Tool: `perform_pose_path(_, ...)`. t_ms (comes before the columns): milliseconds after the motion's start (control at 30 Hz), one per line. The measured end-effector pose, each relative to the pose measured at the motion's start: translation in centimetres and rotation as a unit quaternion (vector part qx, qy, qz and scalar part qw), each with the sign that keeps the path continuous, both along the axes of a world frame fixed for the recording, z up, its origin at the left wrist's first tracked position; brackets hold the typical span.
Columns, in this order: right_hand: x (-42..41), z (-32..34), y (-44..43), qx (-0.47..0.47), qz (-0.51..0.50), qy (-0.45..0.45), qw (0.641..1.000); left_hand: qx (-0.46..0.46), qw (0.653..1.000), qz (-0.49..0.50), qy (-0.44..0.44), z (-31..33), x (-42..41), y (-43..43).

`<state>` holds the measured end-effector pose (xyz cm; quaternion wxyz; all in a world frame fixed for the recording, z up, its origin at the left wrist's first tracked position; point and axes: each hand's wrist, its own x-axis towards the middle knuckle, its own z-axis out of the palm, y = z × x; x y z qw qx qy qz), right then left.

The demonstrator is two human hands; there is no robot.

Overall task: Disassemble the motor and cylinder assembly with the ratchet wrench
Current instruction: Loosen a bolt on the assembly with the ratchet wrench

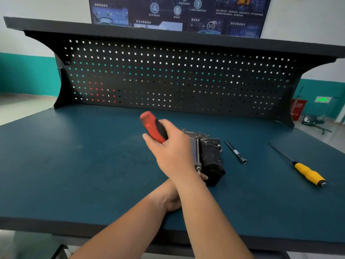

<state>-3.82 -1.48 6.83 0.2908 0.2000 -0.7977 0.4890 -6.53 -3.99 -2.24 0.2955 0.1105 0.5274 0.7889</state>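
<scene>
Motor and cylinder assembly point(211, 157) looks heavy, rigid, greasy: brace its near end. Right hand point(171, 150) clamps the ratchet wrench point(153, 126) handle. I cannot tell the grip of the left hand point(170, 200).

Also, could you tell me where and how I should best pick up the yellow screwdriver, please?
The screwdriver lies flat on the bench, thick handle nearest you, thin shaft pointing away. Probably grip the handle from above, coming in from the near right side, where nothing lies beside it.
</scene>
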Motion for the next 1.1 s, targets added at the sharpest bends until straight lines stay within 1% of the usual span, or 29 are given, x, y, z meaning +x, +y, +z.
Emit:
perform_pose_path(33, 0.2, 0.2, 0.4, -0.033, -0.003, 0.012, 0.999, 0.014, 1.0, 0.004, 0.013, -0.3, -0.1, 0.0)
perform_pose_path(100, 0.8, 0.7, 1.7, -0.142, -0.021, 0.039, 0.989, 0.04, 0.999, 0.014, 0.014, -0.7, -0.1, 0.0)
perform_pose_path(133, 1.1, 0.8, 2.6, -0.211, -0.04, 0.048, 0.975, 0.042, 0.999, 0.022, 0.018, -0.7, 0.0, 0.1)
perform_pose_path(167, 1.4, 0.8, 3.6, -0.291, -0.057, 0.05, 0.954, 0.045, 0.998, 0.029, 0.024, -0.9, -0.1, 0.2)
perform_pose_path(200, 1.7, 0.6, 4.8, -0.38, -0.059, 0.053, 0.921, 0.043, 0.998, 0.035, 0.027, -0.8, 0.0, 0.3)
perform_pose_path(267, 2.2, -0.3, 7.1, -0.554, -0.028, 0.069, 0.829, 0.033, 0.998, 0.043, 0.035, -0.5, 0.2, 0.4)
perform_pose_path(300, 2.4, -1.0, 8.3, -0.622, -0.026, 0.072, 0.779, 0.03, 0.998, 0.043, 0.037, -0.5, 0.2, 0.4)
perform_pose_path(367, 2.6, -2.4, 10.2, -0.72, -0.062, 0.037, 0.69, 0.027, 0.998, 0.042, 0.043, -0.5, 0.2, 0.4)
perform_pose_path(400, 2.6, -3.2, 10.9, -0.75, -0.081, 0.009, 0.657, 0.025, 0.998, 0.043, 0.046, -0.6, 0.3, 0.4)
perform_pose_path(433, 2.6, -4.0, 11.4, -0.769, -0.092, -0.013, 0.632, 0.024, 0.998, 0.044, 0.05, -0.7, 0.2, 0.5)
perform_pose_path(467, 2.5, -4.6, 11.6, -0.781, -0.097, -0.024, 0.617, 0.024, 0.997, 0.045, 0.052, -0.7, 0.2, 0.5)
perform_pose_path(500, 2.5, -5.0, 11.6, -0.785, -0.099, -0.025, 0.611, 0.024, 0.997, 0.046, 0.054, -0.7, 0.2, 0.5)
perform_pose_path(533, 2.5, -5.1, 11.4, -0.783, -0.101, -0.017, 0.614, 0.024, 0.997, 0.047, 0.053, -0.7, 0.2, 0.4)
perform_pose_path(567, 2.6, -4.9, 11.1, -0.773, -0.101, -0.002, 0.626, 0.024, 0.997, 0.046, 0.055, -0.8, 0.2, 0.4)
perform_pose_path(600, 2.6, -4.4, 10.8, -0.756, -0.1, 0.016, 0.647, 0.023, 0.997, 0.045, 0.057, -0.8, 0.2, 0.4)
perform_pose_path(667, 2.5, -2.9, 10.1, -0.711, -0.086, 0.053, 0.696, 0.021, 0.997, 0.039, 0.059, -0.8, 0.2, 0.4)
perform_pose_path(733, 2.2, -1.1, 9.1, -0.647, -0.059, 0.064, 0.758, 0.023, 0.998, 0.034, 0.056, -0.9, 0.3, 0.4)
perform_pose_path(800, 1.7, 0.3, 7.9, -0.549, -0.023, 0.051, 0.834, 0.023, 0.997, 0.038, 0.055, -1.0, 0.2, 0.4)
perform_pose_path(867, 1.2, 1.2, 6.6, -0.425, 0.015, 0.024, 0.905, 0.017, 0.997, 0.044, 0.056, -0.9, 0.2, 0.4)
perform_pose_path(933, 0.8, 1.8, 5.2, -0.287, 0.028, -0.002, 0.958, 0.004, 0.997, 0.042, 0.059, -1.0, 0.3, 0.5)
perform_pose_path(1000, 0.3, 2.0, 3.8, -0.175, 0.031, -0.01, 0.984, 0.003, 0.998, 0.034, 0.059, -1.2, 0.2, 0.5)
perform_pose_path(1100, 0.0, 1.5, 2.0, -0.073, 0.058, -0.009, 0.996, 0.008, 0.998, 0.012, 0.057, -1.1, 0.1, 0.2)
